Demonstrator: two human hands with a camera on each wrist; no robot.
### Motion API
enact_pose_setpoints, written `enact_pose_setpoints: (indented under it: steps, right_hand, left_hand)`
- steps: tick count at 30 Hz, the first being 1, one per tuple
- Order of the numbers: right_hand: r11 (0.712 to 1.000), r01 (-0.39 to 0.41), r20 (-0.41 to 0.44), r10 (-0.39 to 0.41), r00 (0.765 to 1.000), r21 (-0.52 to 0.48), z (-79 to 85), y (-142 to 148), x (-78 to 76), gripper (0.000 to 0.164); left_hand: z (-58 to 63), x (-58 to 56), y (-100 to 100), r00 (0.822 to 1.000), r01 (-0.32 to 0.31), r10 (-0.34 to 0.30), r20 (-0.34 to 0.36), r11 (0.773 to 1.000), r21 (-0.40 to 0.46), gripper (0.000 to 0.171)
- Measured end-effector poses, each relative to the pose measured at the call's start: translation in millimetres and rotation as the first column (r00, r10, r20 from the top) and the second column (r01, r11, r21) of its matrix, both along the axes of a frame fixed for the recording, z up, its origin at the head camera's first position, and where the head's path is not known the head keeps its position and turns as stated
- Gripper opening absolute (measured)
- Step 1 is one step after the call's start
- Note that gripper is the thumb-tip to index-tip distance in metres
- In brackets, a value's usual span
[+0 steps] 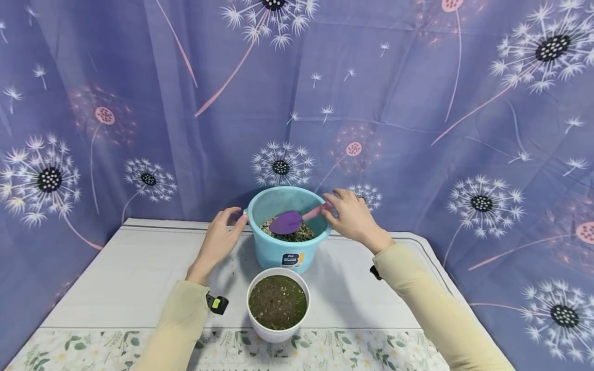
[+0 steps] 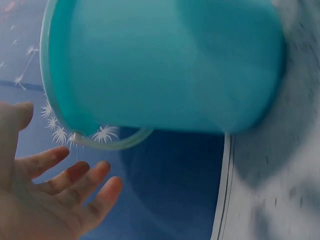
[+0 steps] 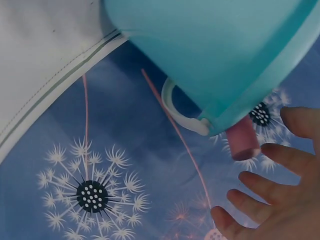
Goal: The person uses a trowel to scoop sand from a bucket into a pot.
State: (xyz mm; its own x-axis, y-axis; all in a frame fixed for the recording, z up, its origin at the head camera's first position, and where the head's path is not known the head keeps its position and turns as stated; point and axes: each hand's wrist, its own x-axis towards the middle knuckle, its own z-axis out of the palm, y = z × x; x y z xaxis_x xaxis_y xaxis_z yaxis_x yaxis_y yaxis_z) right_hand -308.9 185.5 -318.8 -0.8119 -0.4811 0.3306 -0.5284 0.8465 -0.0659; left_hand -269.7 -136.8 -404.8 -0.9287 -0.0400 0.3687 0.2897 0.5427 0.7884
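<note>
A light blue bucket stands on the table, with a loose dark and pale mix at its bottom. Inside it lies a trowel with a purple blade, its pink handle slanting out over the right rim. My right hand is beside that handle end, fingers spread and the index fingertip right at it. On the opposite side, my left hand is at the bucket's left rim, near the pale bail handle, its fingers loosely bent and holding nothing. A white pot of dark soil stands in front.
The white table mat carries the bucket, and a floral cloth lies along the near edge. Close behind the bucket hangs a blue dandelion-print curtain, which also runs down both sides.
</note>
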Motion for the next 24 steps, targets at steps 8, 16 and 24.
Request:
enact_pose_setpoints:
  steps: [8,16,24]
  right_hand:
    - [0.992,-0.019,-0.022,0.022,1.0,0.122,0.2,-14.4,-15.4,0.045]
    - [0.972,-0.018,-0.041,0.028,0.999,0.235,-4.4,-30.1,-26.7,0.035]
    - [0.956,0.022,-0.062,-0.004,0.998,0.294,-14.8,-38.7,-32.5,0.017]
  left_hand:
    - [-5.7,-12.2,9.6,0.997,-0.074,0.078,-0.016,0.983,0.167,0.05]
    - [-2.2,-21.0,16.2,0.992,-0.124,0.122,0.024,0.969,0.215,0.042]
    - [-3.5,-29.0,22.9,0.993,-0.115,0.104,0.06,0.968,0.223,0.036]
